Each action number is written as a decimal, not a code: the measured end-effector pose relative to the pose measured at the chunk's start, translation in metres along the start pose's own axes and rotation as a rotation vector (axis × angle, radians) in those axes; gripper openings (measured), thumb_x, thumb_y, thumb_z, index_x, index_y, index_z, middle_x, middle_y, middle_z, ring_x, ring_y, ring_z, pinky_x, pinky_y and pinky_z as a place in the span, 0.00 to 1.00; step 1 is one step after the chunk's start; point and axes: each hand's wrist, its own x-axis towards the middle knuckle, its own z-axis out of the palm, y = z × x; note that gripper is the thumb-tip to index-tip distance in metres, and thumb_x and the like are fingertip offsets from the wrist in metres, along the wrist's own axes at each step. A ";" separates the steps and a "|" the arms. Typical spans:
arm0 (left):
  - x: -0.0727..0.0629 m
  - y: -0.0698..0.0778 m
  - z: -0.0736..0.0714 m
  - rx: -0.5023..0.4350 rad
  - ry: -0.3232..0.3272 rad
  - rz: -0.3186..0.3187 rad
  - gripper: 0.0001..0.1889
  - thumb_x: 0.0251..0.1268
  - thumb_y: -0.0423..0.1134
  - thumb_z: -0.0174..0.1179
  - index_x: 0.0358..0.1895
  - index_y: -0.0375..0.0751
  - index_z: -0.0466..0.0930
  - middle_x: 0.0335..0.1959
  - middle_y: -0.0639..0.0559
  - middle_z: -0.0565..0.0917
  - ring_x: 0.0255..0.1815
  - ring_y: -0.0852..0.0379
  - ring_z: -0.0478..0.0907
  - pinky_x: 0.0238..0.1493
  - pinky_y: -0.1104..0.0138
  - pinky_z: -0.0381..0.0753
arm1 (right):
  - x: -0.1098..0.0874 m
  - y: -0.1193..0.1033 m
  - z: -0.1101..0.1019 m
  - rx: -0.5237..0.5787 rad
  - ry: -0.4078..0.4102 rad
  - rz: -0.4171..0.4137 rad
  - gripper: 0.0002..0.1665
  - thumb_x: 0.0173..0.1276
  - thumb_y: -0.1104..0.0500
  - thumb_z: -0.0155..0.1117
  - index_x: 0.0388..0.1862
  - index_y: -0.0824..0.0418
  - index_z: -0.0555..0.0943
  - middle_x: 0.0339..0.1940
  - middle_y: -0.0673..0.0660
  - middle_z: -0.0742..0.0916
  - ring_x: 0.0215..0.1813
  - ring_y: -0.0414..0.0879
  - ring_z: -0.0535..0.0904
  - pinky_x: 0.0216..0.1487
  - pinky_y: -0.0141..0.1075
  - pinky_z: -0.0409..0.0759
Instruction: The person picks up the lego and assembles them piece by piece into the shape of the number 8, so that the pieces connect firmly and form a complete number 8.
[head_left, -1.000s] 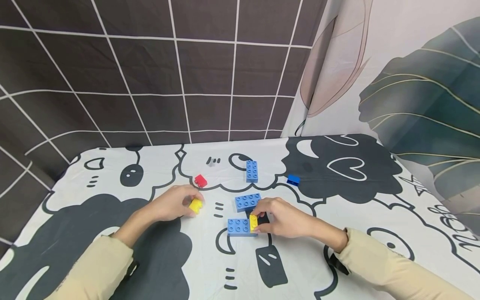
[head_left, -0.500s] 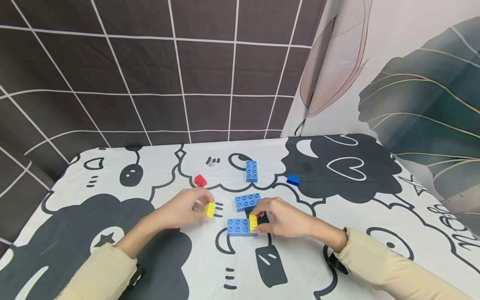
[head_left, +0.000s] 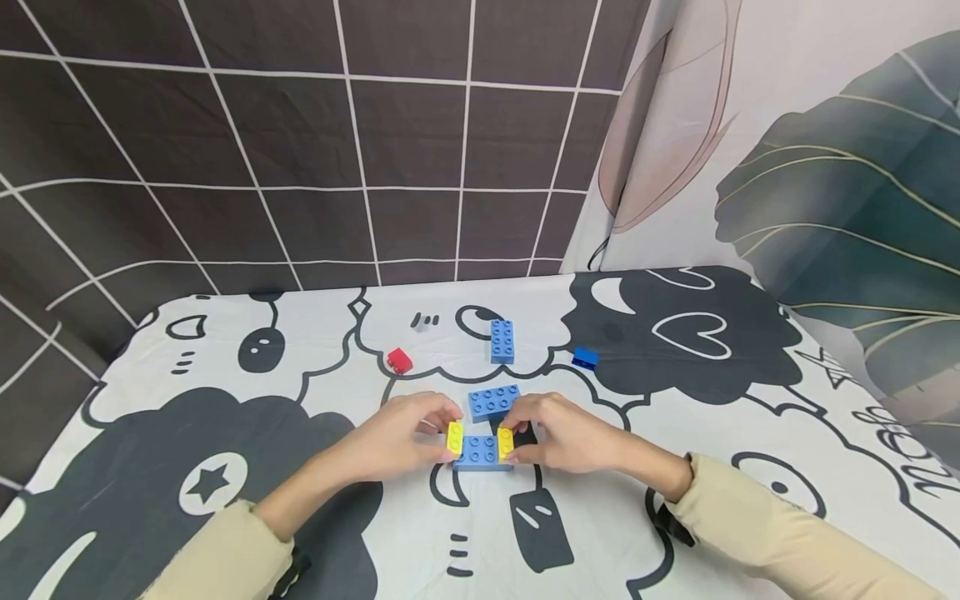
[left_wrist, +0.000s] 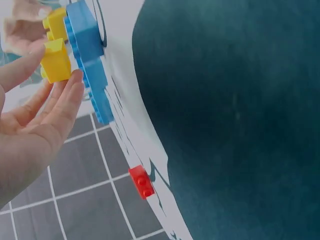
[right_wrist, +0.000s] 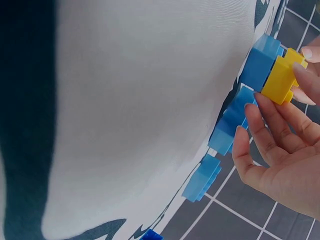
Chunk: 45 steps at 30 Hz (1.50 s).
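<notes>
Left hand [head_left: 397, 437] pinches one yellow brick [head_left: 455, 438], right hand [head_left: 566, 437] pinches another yellow brick [head_left: 506, 443] on the nearest blue brick [head_left: 477, 457]; looks like stacking, so align lefty's and press.

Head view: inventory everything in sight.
Long studded plastic bricks: 3, light blue, one nearest, a second beyond it, a third farthest.
Small studded plastic bricks: 2, yellow, one held above the nearest long brick's left end, another on its right end.
Small red brick: 1, red, left of the farthest.
Small dark blue brick: 1, dark blue, right of the farthest.
Cartoon-print cloth: 1, white and dark grey, under the bricks.
Grid-print backdrop: 1, dark with white lines, behind.
Leaf-print hanging: 1, white, teal and pink, right.
Sleeves: 2, beige, on forearms.
Wrist straps: 2, black, by the cuffs.
Left hand and right hand: 1 each, bare, each pinching a yellow brick.
</notes>
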 end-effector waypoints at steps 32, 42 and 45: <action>0.000 0.001 0.012 0.004 0.036 0.007 0.14 0.51 0.34 0.67 0.42 0.39 0.76 0.38 0.53 0.79 0.42 0.55 0.77 0.49 0.61 0.75 | -0.001 0.001 0.001 0.021 0.009 -0.001 0.11 0.51 0.66 0.70 0.35 0.63 0.82 0.32 0.47 0.82 0.35 0.42 0.75 0.39 0.35 0.75; 0.001 0.002 0.012 -0.001 0.041 0.001 0.14 0.49 0.32 0.68 0.39 0.40 0.76 0.38 0.52 0.80 0.41 0.56 0.77 0.48 0.61 0.75 | 0.000 0.002 0.001 0.017 0.011 -0.008 0.11 0.51 0.66 0.71 0.35 0.63 0.82 0.32 0.47 0.82 0.35 0.42 0.75 0.39 0.35 0.75; 0.001 0.002 0.012 -0.006 0.041 -0.020 0.13 0.49 0.32 0.68 0.38 0.41 0.75 0.39 0.52 0.79 0.42 0.56 0.77 0.48 0.61 0.76 | -0.001 0.002 0.001 0.018 0.013 -0.012 0.11 0.51 0.66 0.71 0.35 0.63 0.82 0.33 0.48 0.82 0.35 0.42 0.75 0.39 0.35 0.75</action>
